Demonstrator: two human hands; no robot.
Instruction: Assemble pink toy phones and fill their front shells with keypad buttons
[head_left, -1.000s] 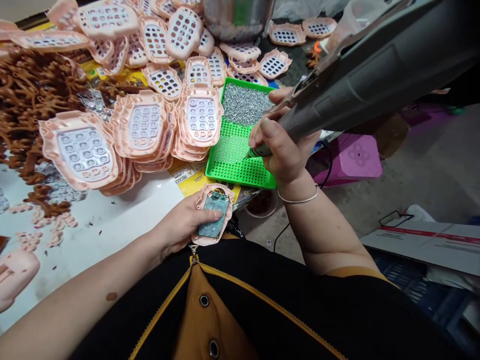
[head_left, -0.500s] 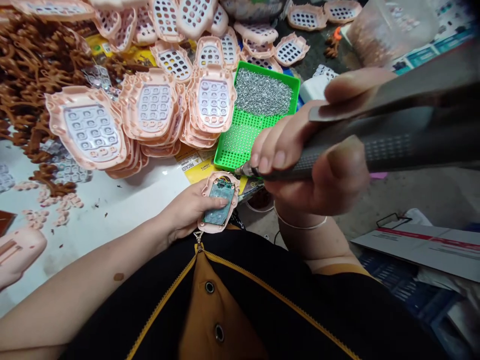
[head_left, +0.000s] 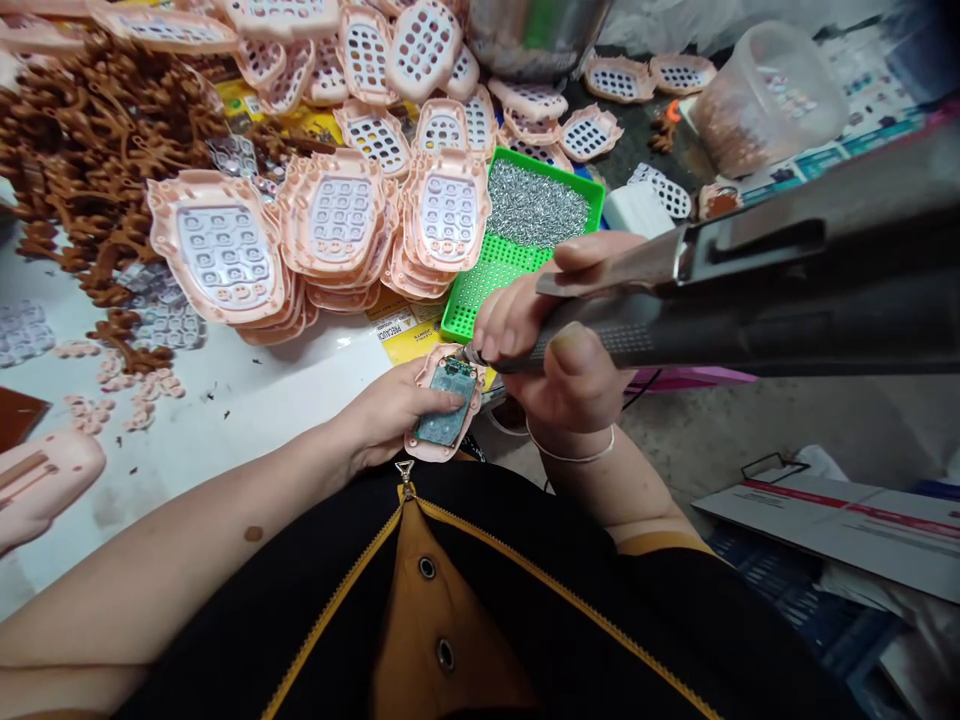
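Note:
My left hand point(head_left: 390, 408) grips a pink plastic shell point(head_left: 427, 452) near my waist, its thumb lying on the green circuit board point(head_left: 444, 415) inside. My right hand point(head_left: 555, 340) is wrapped round a dark electric screwdriver point(head_left: 675, 310), which points left. The screwdriver's tip is at the upper edge of the board; whether it touches a screw is too small to tell. Just above my hands lies a green tray point(head_left: 491, 275) with many small silver screws point(head_left: 536, 200) in its upper part.
Stacks of pink shells with keypads point(head_left: 225, 250) stand left of the tray. Brown plastic parts point(head_left: 97, 150) are heaped at the upper left. A clear tub point(head_left: 772, 100) and a white block point(head_left: 637, 210) are at the right.
My right hand has moved left and slightly down with the screwdriver, bringing its tip from the tray's lower edge to the board. My left hand still holds the shell. The view has shifted slightly.

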